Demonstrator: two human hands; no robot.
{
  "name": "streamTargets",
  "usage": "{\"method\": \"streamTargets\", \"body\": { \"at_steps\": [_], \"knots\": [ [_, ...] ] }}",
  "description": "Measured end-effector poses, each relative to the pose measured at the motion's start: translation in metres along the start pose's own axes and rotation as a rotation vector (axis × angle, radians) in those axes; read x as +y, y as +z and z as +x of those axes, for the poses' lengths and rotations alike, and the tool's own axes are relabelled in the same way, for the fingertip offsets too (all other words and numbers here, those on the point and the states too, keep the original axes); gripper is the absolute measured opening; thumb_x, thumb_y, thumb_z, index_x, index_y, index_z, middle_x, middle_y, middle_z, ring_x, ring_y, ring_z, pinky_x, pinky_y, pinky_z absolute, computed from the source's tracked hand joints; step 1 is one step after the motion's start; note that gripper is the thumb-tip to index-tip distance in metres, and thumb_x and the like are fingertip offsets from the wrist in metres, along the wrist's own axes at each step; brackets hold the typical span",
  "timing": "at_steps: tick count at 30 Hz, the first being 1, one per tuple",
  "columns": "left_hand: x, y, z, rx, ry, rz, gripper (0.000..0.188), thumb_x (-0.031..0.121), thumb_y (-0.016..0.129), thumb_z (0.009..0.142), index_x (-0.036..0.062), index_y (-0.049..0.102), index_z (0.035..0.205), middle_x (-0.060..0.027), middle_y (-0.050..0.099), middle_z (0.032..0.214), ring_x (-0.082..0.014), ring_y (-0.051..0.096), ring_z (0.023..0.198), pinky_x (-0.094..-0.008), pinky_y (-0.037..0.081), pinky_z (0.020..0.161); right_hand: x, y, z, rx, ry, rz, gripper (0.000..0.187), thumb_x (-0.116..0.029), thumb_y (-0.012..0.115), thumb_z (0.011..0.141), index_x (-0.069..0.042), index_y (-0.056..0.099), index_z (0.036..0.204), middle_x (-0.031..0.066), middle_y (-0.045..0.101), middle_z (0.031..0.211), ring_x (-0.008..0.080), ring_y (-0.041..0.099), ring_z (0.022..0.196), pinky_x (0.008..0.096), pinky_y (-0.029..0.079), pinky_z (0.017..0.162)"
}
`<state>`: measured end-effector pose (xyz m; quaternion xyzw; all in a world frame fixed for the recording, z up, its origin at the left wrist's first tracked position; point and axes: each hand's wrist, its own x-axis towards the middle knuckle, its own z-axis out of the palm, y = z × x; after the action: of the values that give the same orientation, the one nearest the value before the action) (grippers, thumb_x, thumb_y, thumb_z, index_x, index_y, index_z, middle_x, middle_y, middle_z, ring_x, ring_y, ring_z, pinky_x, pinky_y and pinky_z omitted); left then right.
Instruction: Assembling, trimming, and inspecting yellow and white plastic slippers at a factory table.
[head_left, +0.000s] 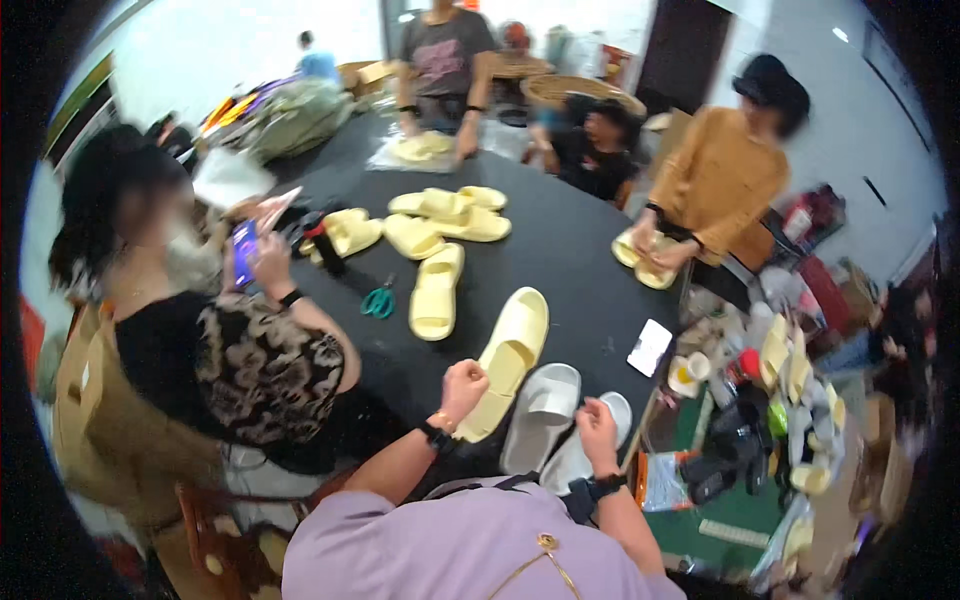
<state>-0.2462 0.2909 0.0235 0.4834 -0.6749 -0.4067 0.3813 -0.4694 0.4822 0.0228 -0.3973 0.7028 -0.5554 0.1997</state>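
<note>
In the head view, a pale yellow slide slipper lies slantwise at centre on the dark grey surface. The left hand, fingers curled, is at its left edge; whether it grips is unclear. Just right stand two light grey slide slippers; the right hand, loosely bent, is over the farther right one, its grip also unclear. Teal-handled scissors lie left of centre, a white-screened phone at right.

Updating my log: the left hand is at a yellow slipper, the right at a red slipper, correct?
Not quite: the head view shows the right hand at a pale grey slipper, not red. The left hand is at a yellow slipper.
</note>
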Motion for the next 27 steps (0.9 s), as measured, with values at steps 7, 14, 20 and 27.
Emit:
{"method": "streamTargets", "body": {
  "at_steps": [7,14,20,27],
  "knots": [
    [0.069,0.0,-0.011,-0.312,0.572,0.032,0.012,-0.001,0.066,0.074,0.0,0.058,0.082,-0.0107,0.067,0.096,-0.0209,0.061,0.083,-0.031,0.05,0.072,-0.029,0.009,0.027,-0.074,-0.066,0.446,0.08,-0.01,0.072,0.083,0.0,0.023,0.145,0.0159,0.048,0.133,0.0217,0.05,0.119,0.0366,0.044,0.099],
    [0.067,0.008,-0.041,-0.508,0.377,-0.075,0.013,-0.005,0.065,0.073,-0.0014,0.055,0.08,-0.0098,0.065,0.097,-0.0178,0.06,0.077,-0.0278,0.05,0.068,-0.066,-0.001,-0.012,-0.059,0.025,0.399,0.075,-0.014,0.076,0.079,0.002,0.031,0.137,0.0124,0.052,0.126,0.02,0.053,0.114,0.0348,0.044,0.097],
    [0.056,0.01,-0.057,-0.645,0.284,-0.117,0.019,0.002,0.066,0.08,-0.0014,0.061,0.098,-0.0058,0.062,0.098,-0.0097,0.056,0.078,-0.0253,0.048,0.07,-0.024,0.014,-0.031,0.043,0.23,0.389,0.058,-0.003,0.072,0.078,0.001,0.045,0.129,0.0101,0.06,0.119,0.0182,0.06,0.104,0.03,0.049,0.09],
    [0.009,-0.013,-0.058,-0.567,-0.003,-0.167,0.034,0.014,0.067,0.087,-0.0021,0.059,0.116,-0.0101,0.061,0.112,-0.0164,0.059,0.098,-0.0304,0.049,0.086,-0.036,-0.005,-0.028,0.164,0.441,0.758,0.04,-0.007,0.066,0.081,-0.003,0.053,0.119,0.0081,0.064,0.109,0.0185,0.065,0.095,0.034,0.055,0.078]
  ]
}}
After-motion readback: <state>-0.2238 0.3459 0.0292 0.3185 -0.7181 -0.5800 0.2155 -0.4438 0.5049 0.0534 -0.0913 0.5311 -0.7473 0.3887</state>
